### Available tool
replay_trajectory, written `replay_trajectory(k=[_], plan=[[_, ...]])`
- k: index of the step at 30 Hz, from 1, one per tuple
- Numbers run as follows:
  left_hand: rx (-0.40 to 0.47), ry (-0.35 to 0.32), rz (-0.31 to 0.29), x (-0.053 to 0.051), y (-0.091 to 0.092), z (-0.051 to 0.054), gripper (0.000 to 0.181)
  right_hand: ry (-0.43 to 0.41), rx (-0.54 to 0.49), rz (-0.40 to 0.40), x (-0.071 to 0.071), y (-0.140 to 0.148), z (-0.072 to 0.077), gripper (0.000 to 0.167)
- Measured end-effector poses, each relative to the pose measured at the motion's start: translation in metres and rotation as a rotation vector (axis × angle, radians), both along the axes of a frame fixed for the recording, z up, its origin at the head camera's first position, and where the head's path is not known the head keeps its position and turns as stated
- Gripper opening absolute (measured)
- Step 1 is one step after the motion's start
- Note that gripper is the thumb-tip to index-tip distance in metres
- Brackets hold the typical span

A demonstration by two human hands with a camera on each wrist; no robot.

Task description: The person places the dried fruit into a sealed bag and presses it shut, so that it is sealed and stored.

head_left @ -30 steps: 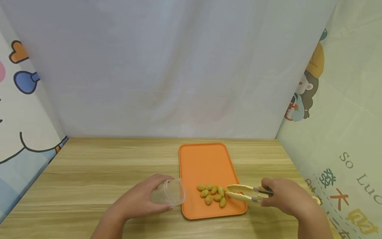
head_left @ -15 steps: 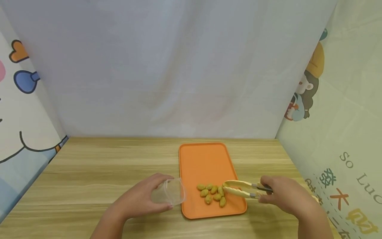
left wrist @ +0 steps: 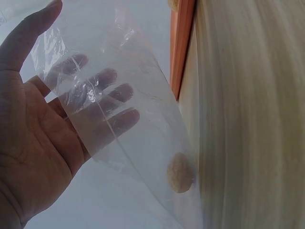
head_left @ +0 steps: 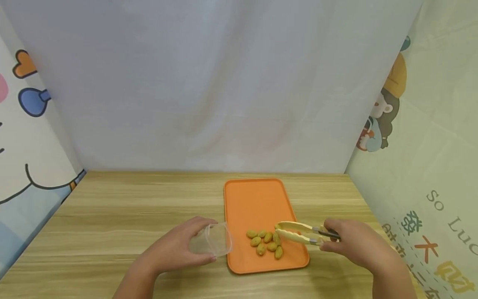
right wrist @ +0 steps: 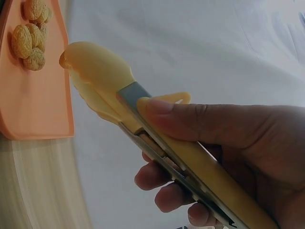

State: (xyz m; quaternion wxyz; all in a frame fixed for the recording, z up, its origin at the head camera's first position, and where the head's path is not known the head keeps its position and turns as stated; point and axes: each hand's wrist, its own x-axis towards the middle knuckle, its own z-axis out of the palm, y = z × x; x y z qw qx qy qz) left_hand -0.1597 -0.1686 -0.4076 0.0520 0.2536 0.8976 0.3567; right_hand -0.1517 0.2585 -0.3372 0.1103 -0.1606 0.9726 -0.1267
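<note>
My left hand (head_left: 179, 247) grips a clear plastic cup (head_left: 216, 241), tilted on its side with its mouth facing the orange tray (head_left: 257, 199). In the left wrist view, fingers show through the clear plastic (left wrist: 143, 90), and one brown oval piece (left wrist: 180, 172) appears inside it. My right hand (head_left: 356, 241) holds yellow-tipped tongs (right wrist: 100, 71) over the tray's right side. A brown bit shows at their tips, apparently an oval piece pinched there. Several wrinkled, yellow-brown oval pieces (head_left: 261, 249) lie near the tray's front; whether nuts or dried fruit I cannot tell.
The tray rests on a wood-grain table (head_left: 149, 195). A pale cloth (head_left: 186, 83) hangs behind it, and printed cloths stand at the left (head_left: 37, 137) and right (head_left: 422, 166).
The tongs have risen and shifted slightly left, away from the pile, together with my right hand. My left hand and the cup have stayed in place.
</note>
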Motion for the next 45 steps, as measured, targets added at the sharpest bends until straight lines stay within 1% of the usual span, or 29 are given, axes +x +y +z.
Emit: replay_trajectory(k=[5, 16, 25, 30, 33, 39, 45], plan=[[0.001, 0.002, -0.010, -0.004, -0.001, 0.001, 0.067, 0.001, -0.009, -0.009, -0.002, -0.003, 0.001, 0.032], [0.005, -0.007, -0.020, -0.010, -0.005, 0.000, 0.070, 0.007, -0.029, -0.021, -0.006, -0.010, 0.001, 0.030], [0.005, -0.017, -0.032, -0.015, -0.008, 0.000, 0.073, 0.032, -0.037, -0.022, -0.006, -0.015, 0.000, 0.031], [0.000, -0.015, -0.032, -0.019, -0.010, 0.000, 0.070, 0.047, -0.044, -0.030, -0.007, -0.018, 0.000, 0.032], [-0.001, -0.014, -0.032, -0.021, -0.011, -0.001, 0.068, 0.073, -0.049, -0.019, -0.008, -0.020, -0.001, 0.032], [-0.007, -0.015, -0.031, -0.021, -0.011, -0.002, 0.072, 0.079, -0.061, -0.013, -0.007, -0.021, -0.003, 0.033], [-0.008, -0.001, -0.029, -0.021, -0.011, -0.003, 0.068, 0.083, -0.074, -0.011, -0.009, -0.023, -0.004, 0.035]])
